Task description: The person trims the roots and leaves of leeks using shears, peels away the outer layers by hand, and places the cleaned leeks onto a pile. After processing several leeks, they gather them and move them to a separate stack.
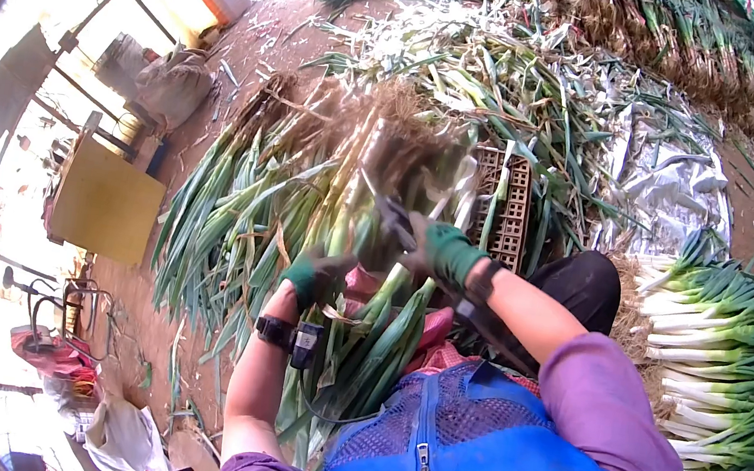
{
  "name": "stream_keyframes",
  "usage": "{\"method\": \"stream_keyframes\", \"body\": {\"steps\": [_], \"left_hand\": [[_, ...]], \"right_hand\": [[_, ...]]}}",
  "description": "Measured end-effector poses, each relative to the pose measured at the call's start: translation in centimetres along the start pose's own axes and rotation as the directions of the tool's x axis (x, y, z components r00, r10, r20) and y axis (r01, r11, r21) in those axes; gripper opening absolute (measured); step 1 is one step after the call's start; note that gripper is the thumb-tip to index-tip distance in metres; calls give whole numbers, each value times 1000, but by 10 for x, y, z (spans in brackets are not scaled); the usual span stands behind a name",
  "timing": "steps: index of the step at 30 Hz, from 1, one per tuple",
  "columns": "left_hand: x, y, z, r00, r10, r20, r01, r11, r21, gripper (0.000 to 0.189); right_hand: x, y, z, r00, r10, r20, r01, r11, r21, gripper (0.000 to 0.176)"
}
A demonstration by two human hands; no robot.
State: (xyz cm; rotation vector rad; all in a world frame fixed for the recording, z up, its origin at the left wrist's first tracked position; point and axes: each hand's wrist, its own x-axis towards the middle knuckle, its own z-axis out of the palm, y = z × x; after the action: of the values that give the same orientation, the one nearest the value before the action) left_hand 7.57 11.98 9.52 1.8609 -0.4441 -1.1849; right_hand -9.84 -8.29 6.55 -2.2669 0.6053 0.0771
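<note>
Both hands wear green and grey gloves. My left hand (318,275) is at the lap beside long leek leaves (367,340); its fingers are blurred by motion. My right hand (433,246) is closed on the dark handle of a tool (391,216), whose far end points toward the pile of untrimmed leeks (255,175). Blurred brown roots (397,128) show beyond the tool. A brown plastic crate (514,207) stands just past my right hand, with a leek lying across it.
Cleaned leeks (713,350) lie in a long row at the right. Loose leaves (487,68) and a silvery sheet (678,186) spread beyond the crate. A yellow board (108,198) stands at the left, near sacks (171,86). More leeks (694,39) are heaped at the upper right.
</note>
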Motion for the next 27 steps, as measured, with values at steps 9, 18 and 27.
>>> {"method": "stream_keyframes", "body": {"steps": [9, 18, 27], "left_hand": [[-81, -8, 1, 997, 78, -26, -79, 997, -8, 35], [-25, 51, 47, 993, 116, 28, -119, 967, 226, 43], [123, -27, 59, 946, -73, 315, -40, 939, 340, 41]], "right_hand": [[54, 2, -28, 945, 318, -73, -283, 912, 296, 62], [-9, 78, 3, 959, 201, -199, -79, 865, 495, 44], [-152, 28, 13, 979, 118, 167, -182, 876, 447, 56]]}}
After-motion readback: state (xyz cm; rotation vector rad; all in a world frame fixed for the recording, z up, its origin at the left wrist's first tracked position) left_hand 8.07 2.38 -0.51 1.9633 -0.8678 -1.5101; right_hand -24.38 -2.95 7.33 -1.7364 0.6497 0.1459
